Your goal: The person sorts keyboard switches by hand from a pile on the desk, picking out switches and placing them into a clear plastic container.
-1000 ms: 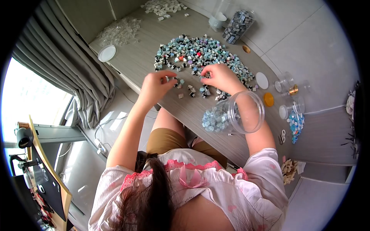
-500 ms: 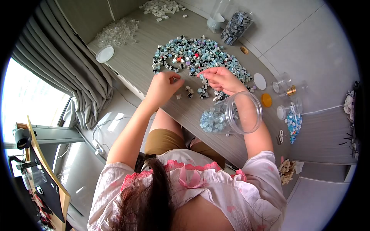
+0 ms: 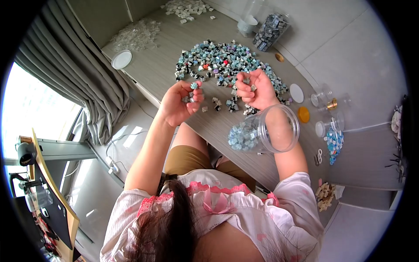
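My left hand (image 3: pixel 174 107) is turned palm up above the near table edge. Its thumb and finger pinch a light-blue keyboard switch (image 3: pixel 194 86), and several grey-white switches (image 3: pixel 188 98) lie in its curled fingers. Over the right side of a big pile of mixed switches (image 3: pixel 209 56), my right hand (image 3: pixel 263 94) is closed, its fingers curled round small pale switches (image 3: pixel 253 88). Part of what it holds is hidden. A clear plastic jar (image 3: pixel 279 129) lies on its side by my right forearm, with light-blue switches (image 3: pixel 243 136) inside.
Clear parts (image 3: pixel 136 36) and white parts (image 3: pixel 185 9) lie in heaps at the back. A jar of grey switches (image 3: pixel 270 32) stands behind the pile. To the right are a white lid (image 3: pixel 296 93), a yellow lid (image 3: pixel 303 115) and scissors (image 3: pixel 319 156). Another white lid (image 3: pixel 121 59) sits at the left edge.
My left hand has turned palm up, showing switches in it and a blue one at its fingertips. My right hand has drawn up and curled, and the blue switch has left its fingertips.
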Demonstrator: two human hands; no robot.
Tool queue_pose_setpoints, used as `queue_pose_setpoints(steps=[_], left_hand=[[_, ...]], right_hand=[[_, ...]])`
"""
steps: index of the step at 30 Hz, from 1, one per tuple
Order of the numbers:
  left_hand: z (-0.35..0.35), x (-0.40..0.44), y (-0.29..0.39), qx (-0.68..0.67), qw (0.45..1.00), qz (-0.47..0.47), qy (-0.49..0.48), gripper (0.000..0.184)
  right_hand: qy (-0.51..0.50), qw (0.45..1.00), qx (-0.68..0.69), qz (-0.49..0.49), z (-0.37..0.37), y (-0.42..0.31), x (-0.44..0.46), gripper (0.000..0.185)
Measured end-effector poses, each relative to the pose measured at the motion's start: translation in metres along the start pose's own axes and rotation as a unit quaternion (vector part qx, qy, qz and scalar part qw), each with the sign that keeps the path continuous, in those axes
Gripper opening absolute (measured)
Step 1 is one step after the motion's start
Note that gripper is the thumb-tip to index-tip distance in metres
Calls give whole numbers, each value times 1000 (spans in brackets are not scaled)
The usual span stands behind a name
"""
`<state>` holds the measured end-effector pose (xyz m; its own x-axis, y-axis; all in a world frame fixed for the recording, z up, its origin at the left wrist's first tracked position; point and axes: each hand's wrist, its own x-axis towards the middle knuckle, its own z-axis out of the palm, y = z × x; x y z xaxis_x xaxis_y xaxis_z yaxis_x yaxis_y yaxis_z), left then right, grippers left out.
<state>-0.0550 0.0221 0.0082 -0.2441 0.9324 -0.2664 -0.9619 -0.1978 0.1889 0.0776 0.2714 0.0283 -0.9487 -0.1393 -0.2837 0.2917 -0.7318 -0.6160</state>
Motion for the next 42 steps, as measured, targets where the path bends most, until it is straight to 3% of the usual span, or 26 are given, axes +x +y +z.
queue_pose_setpoints(steps=[7, 11, 14, 15, 17, 18, 20, 22, 24, 30, 34, 38, 39, 42], left_hand=[[10, -9, -7, -3, 1000, 14, 23, 17], [2, -15, -6, 16, 996, 43, 75, 21], [-27, -19, 3, 5, 999, 39, -28, 22], [-30, -21, 7, 84, 993, 80, 15, 21], [-33, -25, 12, 239, 952, 159, 101, 20], [-31, -25, 13, 357, 897, 203, 162, 18], [-25, -24, 17, 566, 729, 275, 270, 18], [-29, -25, 26, 672, 616, 318, 262, 24], [-27, -27, 33, 738, 527, 327, 266, 27], [-16, -20, 34, 799, 480, 297, 208, 26], [-24, -7, 38, 838, 419, 295, 188, 25], [-25, -3, 40, 854, 395, 277, 192, 28], [-23, 0, 40, 855, 394, 272, 200, 28], [-29, 3, 43, 850, 394, 285, 202, 30]], right_hand=[[39, 999, -13, -31, 13, -1, 6, 21], [83, 992, -67, -60, 24, -3, 12, 27], [62, 990, -97, -83, 5, -8, 26, 30], [52, 989, -106, -89, 7, -9, 29, 30], [106, 951, -280, -77, 15, -13, 36, 28], [132, 920, -363, -71, 23, -14, 39, 27], [136, 854, -495, -89, 25, -13, 53, 22], [132, 780, -600, -120, 28, -10, 68, 21], [104, 776, -608, -135, 27, -11, 74, 20], [50, 752, -651, -84, 50, -9, 82, 21], [3, 700, -707, -106, 44, -3, 103, 21], [-35, 571, -813, -110, 60, 0, 125, 29], [-65, 478, -857, -182, 59, 5, 135, 30], [-69, 474, -863, -161, 56, 7, 146, 24]])
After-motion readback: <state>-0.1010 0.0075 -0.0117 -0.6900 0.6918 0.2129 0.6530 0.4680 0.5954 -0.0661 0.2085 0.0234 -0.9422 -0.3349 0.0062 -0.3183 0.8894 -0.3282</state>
